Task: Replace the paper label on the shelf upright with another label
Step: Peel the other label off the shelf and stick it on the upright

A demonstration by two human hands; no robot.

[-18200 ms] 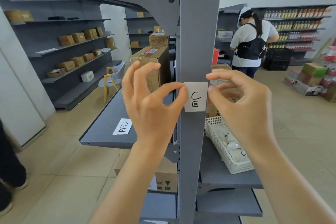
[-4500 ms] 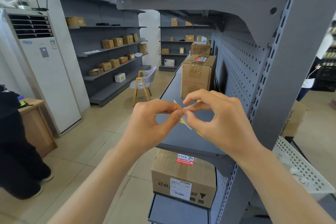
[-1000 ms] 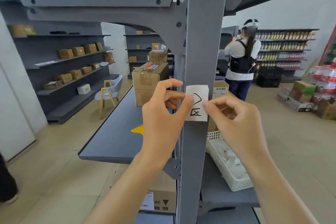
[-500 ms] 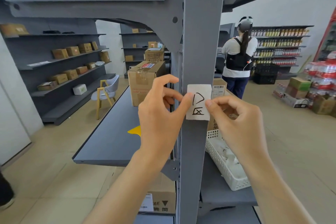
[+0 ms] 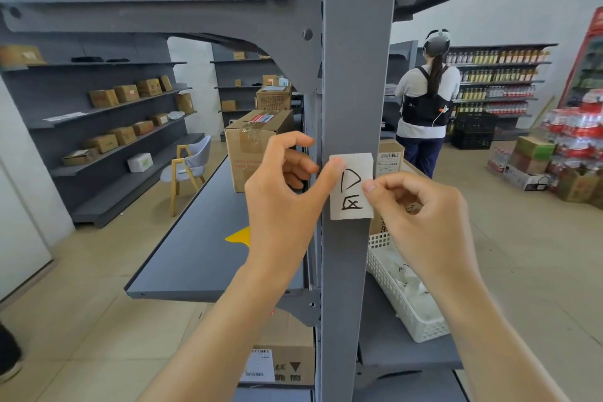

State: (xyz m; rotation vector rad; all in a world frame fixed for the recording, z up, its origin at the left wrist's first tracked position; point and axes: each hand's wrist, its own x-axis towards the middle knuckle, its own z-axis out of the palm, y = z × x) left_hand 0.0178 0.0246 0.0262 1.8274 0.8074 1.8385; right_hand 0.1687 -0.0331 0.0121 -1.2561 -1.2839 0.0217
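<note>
Both hands (image 5: 287,192) (image 5: 421,206) press the new label (image 5: 352,186) onto the shelf upright (image 5: 355,75); only smoothing and letting go seem left.

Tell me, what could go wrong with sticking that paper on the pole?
The paper label is pinned only by the left hand thumb at its top left and the right hand at its right edge. It may end up crooked on the shelf upright. Its lower edge looks unpressed, so it might peel off.
</note>
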